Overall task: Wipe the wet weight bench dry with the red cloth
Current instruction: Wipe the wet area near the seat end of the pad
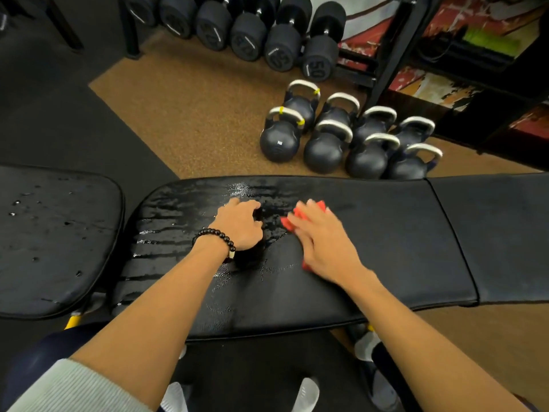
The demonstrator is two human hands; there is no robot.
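Kettlebells (350, 138) on brown floor (193, 114), racked dumbbells (252, 28) behind.

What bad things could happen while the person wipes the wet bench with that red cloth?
The left hand rests on the wettest part of the bench, so it might slip. The red cloth under the right hand looks small beside all that water, so it may soak through and just smear. The seat pad to the left has droplets too and could get missed.
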